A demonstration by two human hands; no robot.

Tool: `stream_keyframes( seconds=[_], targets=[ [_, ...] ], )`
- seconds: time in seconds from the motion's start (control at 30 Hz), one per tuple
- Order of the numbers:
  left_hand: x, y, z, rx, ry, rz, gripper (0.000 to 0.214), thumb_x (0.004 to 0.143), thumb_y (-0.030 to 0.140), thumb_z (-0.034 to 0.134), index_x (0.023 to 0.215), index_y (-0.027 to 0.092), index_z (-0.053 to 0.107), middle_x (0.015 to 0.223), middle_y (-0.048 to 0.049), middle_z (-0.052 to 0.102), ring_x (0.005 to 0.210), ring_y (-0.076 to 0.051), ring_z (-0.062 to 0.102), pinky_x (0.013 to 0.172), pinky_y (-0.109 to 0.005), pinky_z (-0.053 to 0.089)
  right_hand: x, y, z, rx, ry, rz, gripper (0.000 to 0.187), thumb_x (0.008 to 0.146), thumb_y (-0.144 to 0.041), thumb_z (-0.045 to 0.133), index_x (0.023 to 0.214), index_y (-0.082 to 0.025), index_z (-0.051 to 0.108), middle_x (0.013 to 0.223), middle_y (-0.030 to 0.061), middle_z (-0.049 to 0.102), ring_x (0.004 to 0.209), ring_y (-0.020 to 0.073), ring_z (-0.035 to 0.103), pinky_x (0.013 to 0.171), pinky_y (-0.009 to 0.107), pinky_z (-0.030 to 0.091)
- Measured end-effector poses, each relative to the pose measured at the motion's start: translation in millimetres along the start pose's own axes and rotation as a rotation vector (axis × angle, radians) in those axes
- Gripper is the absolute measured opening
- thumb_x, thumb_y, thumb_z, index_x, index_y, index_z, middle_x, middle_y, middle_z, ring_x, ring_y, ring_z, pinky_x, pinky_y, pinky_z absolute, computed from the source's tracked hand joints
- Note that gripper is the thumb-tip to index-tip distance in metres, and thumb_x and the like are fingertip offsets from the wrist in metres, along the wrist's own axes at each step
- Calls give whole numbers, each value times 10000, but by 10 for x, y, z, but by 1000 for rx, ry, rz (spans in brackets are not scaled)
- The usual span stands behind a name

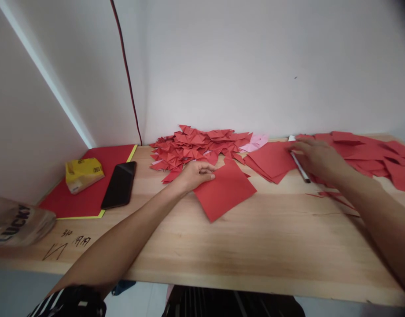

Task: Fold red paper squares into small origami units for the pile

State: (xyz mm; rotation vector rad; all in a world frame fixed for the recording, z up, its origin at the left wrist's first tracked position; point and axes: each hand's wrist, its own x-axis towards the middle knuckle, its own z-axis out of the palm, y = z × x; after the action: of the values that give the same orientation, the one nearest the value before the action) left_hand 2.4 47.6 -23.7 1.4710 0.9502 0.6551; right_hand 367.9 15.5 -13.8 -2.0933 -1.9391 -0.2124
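My left hand (198, 175) pinches the left corner of a red square sheet of paper (227, 189) between thumb and fingers. Part of the sheet lies over the wooden table (255, 255). Over on the right, my right hand (313, 154) reaches out with fingers stretched, slightly blurred, above a pen (300, 167) with a dark tip. Just left of those fingers lies a small stack of red paper squares (271, 160). Whether the fingertips touch the stack or the pen I cannot tell.
Folded red paper pieces (196, 145) are heaped against the wall beside pink paper (255, 143). More red paper (364, 152) spreads at the right. Leftward are a black phone (119, 185), a yellow packet (83, 174), red sheets (70, 202) and a "LUCKY" bag (20, 222).
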Motion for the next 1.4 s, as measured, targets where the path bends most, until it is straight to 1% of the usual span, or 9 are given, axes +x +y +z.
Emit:
stream_keyframes(
  seconds=[0.1,0.2,0.37,0.57,0.9,1.07,1.17,1.33,1.4],
  targets=[
    [-8,13,-13,-25,-29,2,222,711,143,748,932,132,731,830,-47,736,734,-130,669,731,-270,518,-78,-192,-76,61,94,-103,348,912,-190,451,1241,-183,566,1437,137,499,1313,259,449,1066,380,367],
    [-17,28,-34,-36,-89,-5,243,692,161,771,930,130,729,801,-37,727,699,-112,653,694,-245,507,-186,-473,-141,230,222,-356,294,959,-241,425,1217,-226,565,1274,121,610,1206,252,531,1026,419,420],
    [-44,90,-106,18,-193,-6,270,706,171,767,967,120,721,831,-31,719,714,-84,637,692,-206,484,-303,-827,-52,376,185,-756,238,957,-220,469,1162,-245,588,1209,101,634,1159,249,563,961,439,476],
    [-35,141,-218,158,-292,-23,298,741,141,731,1037,122,709,797,-21,711,711,-80,638,677,-195,463,-431,-1016,31,315,183,-1006,301,932,-125,516,1195,-255,580,1300,114,594,1208,283,536,957,492,462],
    [-58,142,-183,349,-356,69,308,779,179,688,1080,116,697,779,-24,705,717,-106,638,685,-220,464,-582,-1093,-23,305,103,-1094,231,941,-149,545,1111,-273,639,1350,63,590,1316,284,450,1009,494,399],
    [-180,339,-76,736,-141,236,227,794,151,644,1011,149,710,931,-45,725,861,-157,645,795,-277,469,-571,-1115,-26,377,-49,-1146,251,974,-139,478,1157,-243,614,1258,58,656,1248,235,526,1010,462,393],
    [-332,493,20,951,-50,375,147,847,182,601,948,148,703,967,-61,714,936,-190,616,858,-328,438,-558,-1139,-22,470,-84,-1150,229,982,-162,465,1142,-216,620,1210,79,677,1176,217,576,998,445,407],
    [-744,505,276,886,-302,325,247,930,394,528,907,182,652,843,-20,672,746,-148,608,657,-266,436,-553,-1180,-26,547,-176,-1066,177,974,-215,493,1064,-220,645,1114,78,694,1052,207,618,908,400,453],
    [-908,402,401,929,-171,331,354,885,505,579,1007,173,589,885,-34,653,775,-180,607,637,-282,448,-560,-1187,-21,559,-208,-1019,159,968,-222,507,1043,-222,647,1081,77,691,1026,209,614,902,398,452]
  ],
)
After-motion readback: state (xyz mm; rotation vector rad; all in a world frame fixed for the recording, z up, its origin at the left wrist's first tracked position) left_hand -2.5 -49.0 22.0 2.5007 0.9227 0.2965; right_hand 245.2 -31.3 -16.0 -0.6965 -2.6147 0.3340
